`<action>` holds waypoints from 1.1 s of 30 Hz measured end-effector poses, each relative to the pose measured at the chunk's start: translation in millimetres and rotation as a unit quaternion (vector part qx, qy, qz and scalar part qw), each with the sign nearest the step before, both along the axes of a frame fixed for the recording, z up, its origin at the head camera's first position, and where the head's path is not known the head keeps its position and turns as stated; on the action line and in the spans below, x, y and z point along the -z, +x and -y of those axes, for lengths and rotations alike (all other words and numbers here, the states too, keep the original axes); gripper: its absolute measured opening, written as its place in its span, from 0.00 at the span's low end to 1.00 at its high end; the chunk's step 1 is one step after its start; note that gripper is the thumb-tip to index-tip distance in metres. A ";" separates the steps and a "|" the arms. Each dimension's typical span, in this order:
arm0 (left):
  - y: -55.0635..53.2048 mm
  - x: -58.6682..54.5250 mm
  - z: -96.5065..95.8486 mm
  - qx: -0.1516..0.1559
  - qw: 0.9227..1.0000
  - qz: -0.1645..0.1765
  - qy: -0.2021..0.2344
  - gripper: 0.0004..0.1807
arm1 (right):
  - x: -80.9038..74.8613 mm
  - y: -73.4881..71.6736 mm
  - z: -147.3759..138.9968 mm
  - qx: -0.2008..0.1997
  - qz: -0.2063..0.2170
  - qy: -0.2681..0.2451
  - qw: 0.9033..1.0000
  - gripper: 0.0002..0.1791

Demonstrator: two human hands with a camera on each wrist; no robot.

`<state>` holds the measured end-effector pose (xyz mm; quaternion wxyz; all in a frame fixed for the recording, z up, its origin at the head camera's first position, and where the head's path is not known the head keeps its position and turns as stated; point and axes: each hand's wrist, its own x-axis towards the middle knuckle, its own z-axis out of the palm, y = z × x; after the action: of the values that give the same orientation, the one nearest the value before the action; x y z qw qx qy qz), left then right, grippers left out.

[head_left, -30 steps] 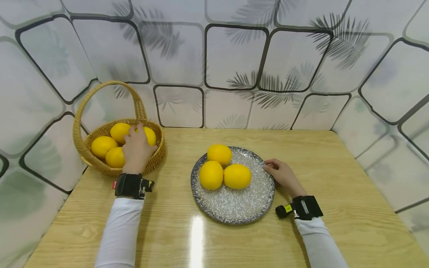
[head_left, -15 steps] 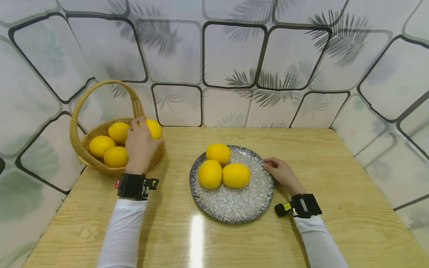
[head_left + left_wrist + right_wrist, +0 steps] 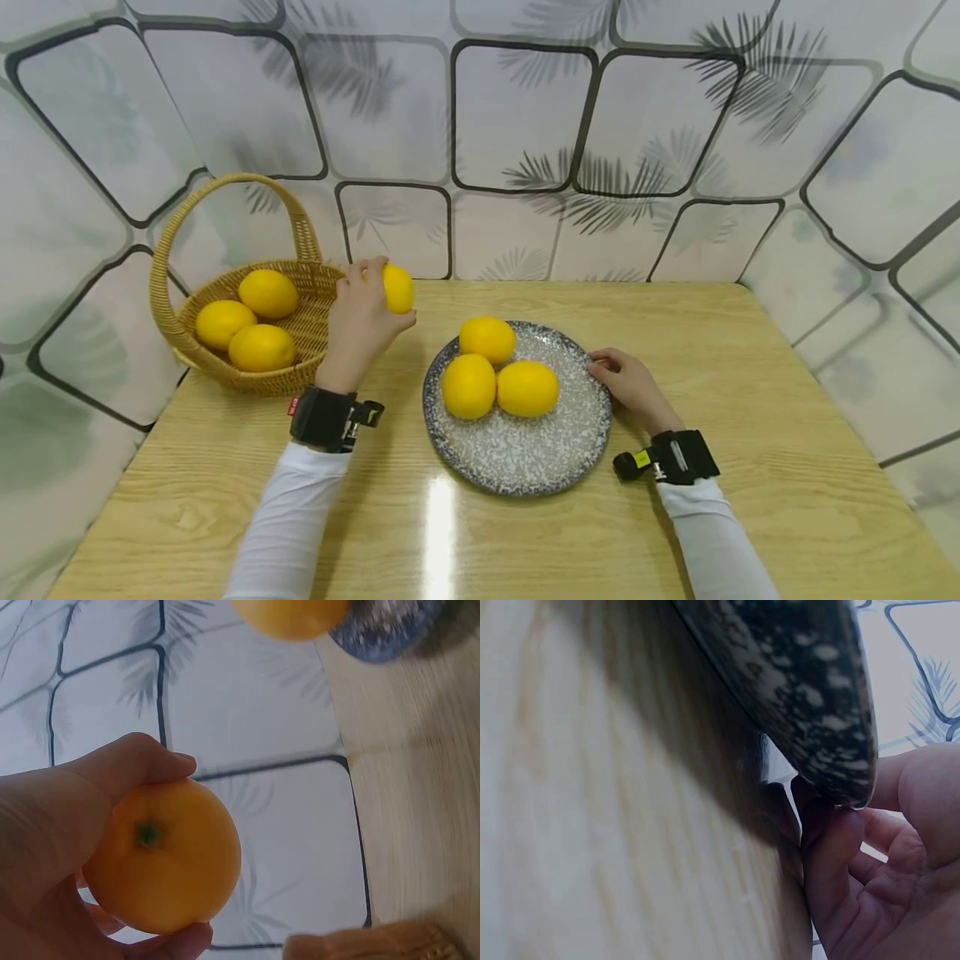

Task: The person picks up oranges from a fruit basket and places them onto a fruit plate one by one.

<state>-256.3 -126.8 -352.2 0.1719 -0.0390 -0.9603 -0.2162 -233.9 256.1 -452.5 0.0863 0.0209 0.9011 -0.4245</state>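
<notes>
My left hand (image 3: 362, 323) grips an orange (image 3: 397, 289) in the air, just right of the wicker basket (image 3: 341, 283). In the left wrist view, thumb and fingers curl round that orange (image 3: 176, 862), its green stem end showing. Three more oranges (image 3: 262, 347) lie in the left part of the basket. Another three oranges (image 3: 528, 388) sit close together on the speckled grey plate (image 3: 525, 458). At the plate's right edge my right hand (image 3: 633, 387) pinches the rim; the right wrist view shows fingers of this hand (image 3: 911, 847) under the plate's edge (image 3: 832, 742).
The basket's tall arched handle (image 3: 180, 225) rises above its bowl. Behind the wooden table (image 3: 712, 358) stands a patterned wall (image 3: 397, 108), close to the table's back edge. The plate lies right of the basket, with bare wood between them.
My left hand has lifted an orange out of the basket and moved it to the right, past the basket's rim. My right hand stays at the plate's edge.
</notes>
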 end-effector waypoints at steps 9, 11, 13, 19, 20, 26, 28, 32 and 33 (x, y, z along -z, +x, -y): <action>2.0 -2.6 -42.0 0.061 0.998 -0.008 -0.022 0.46 | -3.9 -1.0 0.1 0.000 0.000 -0.002 1.000 0.25; 3.3 -2.8 -52.8 0.078 0.997 -0.003 -0.027 0.46 | -4.1 -1.2 -0.3 0.001 0.000 -0.001 1.000 0.25; 5.9 -2.4 -64.0 0.096 0.995 0.004 -0.032 0.45 | -3.4 -1.5 -0.4 -0.001 -0.005 0.001 1.000 0.25; 13.7 4.3 -98.0 0.159 0.986 0.005 -0.045 0.39 | -0.7 -0.8 0.2 -0.005 -0.010 0.004 1.000 0.25; 15.0 5.7 -103.6 0.168 0.985 0.004 -0.049 0.37 | -0.7 -0.4 0.2 -0.006 -0.007 0.003 1.000 0.25; 22.2 11.9 -132.5 0.207 0.976 0.012 -0.064 0.34 | -1.5 0.1 0.5 0.001 -0.001 -0.006 1.000 0.24; 22.8 14.0 -140.3 0.212 0.975 0.016 -0.068 0.33 | -1.4 -0.3 0.3 -0.003 -0.003 -0.006 1.000 0.24; 21.4 16.6 -154.3 0.224 0.971 0.020 -0.078 0.33 | -0.8 -0.8 -1.1 -0.006 -0.004 -0.006 1.000 0.24; 20.7 17.0 -157.5 0.228 0.970 0.020 -0.079 0.33 | -0.7 -0.9 -1.6 -0.006 -0.003 -0.007 1.000 0.25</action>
<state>-235.6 30.8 -369.3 0.0956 -0.2660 -0.9434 -0.1737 -234.8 257.7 -451.8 0.0861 0.0141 0.8983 -0.4306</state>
